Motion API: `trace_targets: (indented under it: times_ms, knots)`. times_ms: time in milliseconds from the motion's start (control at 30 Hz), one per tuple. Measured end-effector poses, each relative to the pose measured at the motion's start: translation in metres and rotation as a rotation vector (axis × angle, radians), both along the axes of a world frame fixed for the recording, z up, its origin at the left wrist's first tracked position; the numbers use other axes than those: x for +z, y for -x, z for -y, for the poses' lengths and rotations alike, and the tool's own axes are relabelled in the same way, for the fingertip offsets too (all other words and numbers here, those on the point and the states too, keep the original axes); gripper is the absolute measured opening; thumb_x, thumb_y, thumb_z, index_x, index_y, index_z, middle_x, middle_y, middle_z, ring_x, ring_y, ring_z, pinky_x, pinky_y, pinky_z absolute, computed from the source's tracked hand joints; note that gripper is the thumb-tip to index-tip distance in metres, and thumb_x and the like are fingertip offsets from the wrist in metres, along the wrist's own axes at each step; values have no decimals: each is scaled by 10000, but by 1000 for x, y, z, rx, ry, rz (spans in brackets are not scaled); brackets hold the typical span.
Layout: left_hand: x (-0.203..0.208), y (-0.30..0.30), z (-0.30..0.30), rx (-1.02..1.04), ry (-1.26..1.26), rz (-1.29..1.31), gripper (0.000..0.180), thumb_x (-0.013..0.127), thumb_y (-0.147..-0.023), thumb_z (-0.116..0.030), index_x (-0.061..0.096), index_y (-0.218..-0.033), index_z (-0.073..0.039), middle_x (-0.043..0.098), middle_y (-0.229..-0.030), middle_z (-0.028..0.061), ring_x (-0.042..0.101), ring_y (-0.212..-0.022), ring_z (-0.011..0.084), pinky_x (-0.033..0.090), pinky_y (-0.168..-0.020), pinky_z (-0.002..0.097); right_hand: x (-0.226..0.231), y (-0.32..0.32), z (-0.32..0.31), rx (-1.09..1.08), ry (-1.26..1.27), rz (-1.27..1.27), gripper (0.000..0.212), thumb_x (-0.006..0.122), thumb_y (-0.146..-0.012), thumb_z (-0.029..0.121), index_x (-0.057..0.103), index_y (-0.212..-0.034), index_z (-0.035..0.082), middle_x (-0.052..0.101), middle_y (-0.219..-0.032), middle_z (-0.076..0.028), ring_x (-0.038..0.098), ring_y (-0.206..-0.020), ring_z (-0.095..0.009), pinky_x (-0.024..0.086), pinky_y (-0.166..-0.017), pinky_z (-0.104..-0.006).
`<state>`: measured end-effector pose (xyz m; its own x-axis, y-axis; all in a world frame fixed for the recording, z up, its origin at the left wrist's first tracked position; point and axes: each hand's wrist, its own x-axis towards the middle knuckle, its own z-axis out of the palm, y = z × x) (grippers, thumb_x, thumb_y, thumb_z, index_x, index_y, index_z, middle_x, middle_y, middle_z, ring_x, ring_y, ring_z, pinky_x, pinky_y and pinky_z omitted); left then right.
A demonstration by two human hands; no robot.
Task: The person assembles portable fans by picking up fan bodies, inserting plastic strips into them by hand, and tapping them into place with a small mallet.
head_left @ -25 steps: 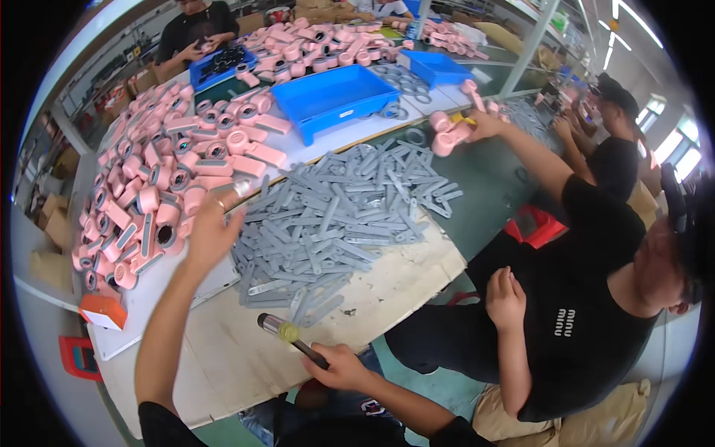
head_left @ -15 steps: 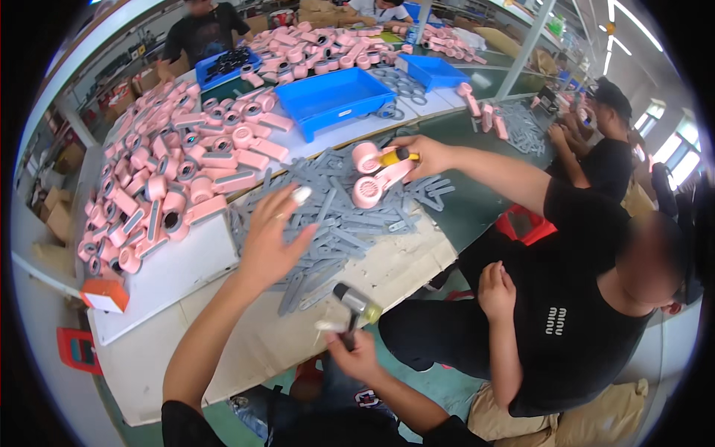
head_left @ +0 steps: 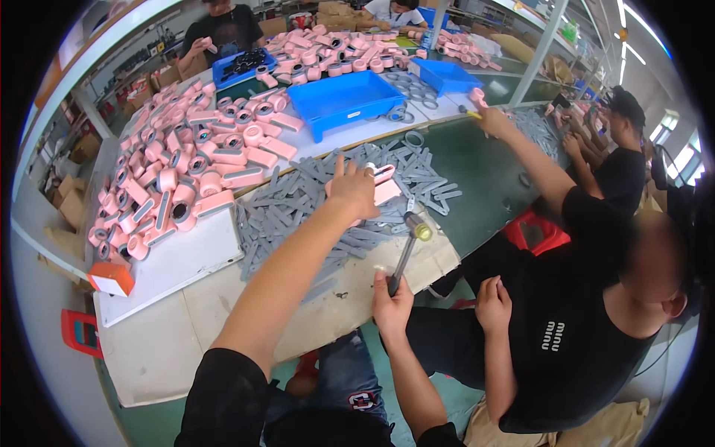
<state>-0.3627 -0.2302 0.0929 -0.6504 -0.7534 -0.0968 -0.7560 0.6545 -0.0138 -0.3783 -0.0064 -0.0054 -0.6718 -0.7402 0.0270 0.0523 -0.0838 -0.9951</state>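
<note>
The pink piece (head_left: pixel 386 192) now sits on the grey strips (head_left: pixel 275 216) toward the table's (head_left: pixel 171 350) far right corner, at your left hand (head_left: pixel 351 190), grip too hidden to tell; your right hand (head_left: pixel 392 307) clamps the mallet (head_left: pixel 403 261).

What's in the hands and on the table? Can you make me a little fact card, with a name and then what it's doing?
Left hand: on a pink part over the grey strips; its grip is partly hidden
Right hand: holding a hammer, head pointing away from the person
Pink pile: left of the grey heap
Large blue tray: beyond the grey heap
Orange-and-white box: near the table's left edge
Co-worker's hand: at the right, holding a yellow tool
</note>
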Motion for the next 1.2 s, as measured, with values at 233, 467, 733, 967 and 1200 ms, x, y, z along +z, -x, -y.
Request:
trace_targets:
  times_ms: [233, 467, 733, 967, 1200]
  knots:
    - [-19, 1, 0, -59, 192, -215, 930, 868, -615, -332, 488, -1373, 49, 635, -1200, 216, 587, -1215, 341, 156, -1244, 538, 2, 3, -3, 65, -96, -179, 285, 677, -981, 217, 566, -822, 8, 409, -554, -12, 359, -559, -59, 343, -487, -298]
    - [-4, -20, 2, -141, 341, -355, 809, 819, -629, -246, 526, -1331, 32, 634, -1046, 170, 623, -1092, 313, 104, -1253, 530, 7, 1, -4, 88, -122, -197, 294, 679, -976, 213, 554, -802, 11, 413, -567, 0, 368, -568, -64, 345, -500, -295]
    - [77, -173, -25, -174, 384, -440, 779, 764, -661, -285, 521, -1355, -26, 628, -1098, 169, 596, -1134, 319, 233, -1153, 568, -5, 8, -2, 52, -113, -67, 294, 634, -1011, 174, 524, -747, 107, 448, -619, 95, 393, -555, -10, 283, -483, -237]
    - [55, -378, -89, 114, 98, -91, 868, 784, -616, -215, 501, -1417, -39, 628, -1159, 134, 566, -1228, 287, 175, -1198, 555, -29, 14, 1, 111, -22, -36, 154, 667, -997, 177, 623, -878, 89, 506, -639, 71, 413, -488, -18, 278, -434, -218]
    - [22, -433, -74, 121, 62, -129, 860, 783, -629, -169, 501, -1432, -41, 619, -1183, 156, 560, -1213, 316, 195, -1194, 545, -15, 4, 3, 136, -50, 30, 151, 652, -1007, 154, 587, -894, 77, 472, -606, 59, 361, -412, -22, 235, -356, -228]
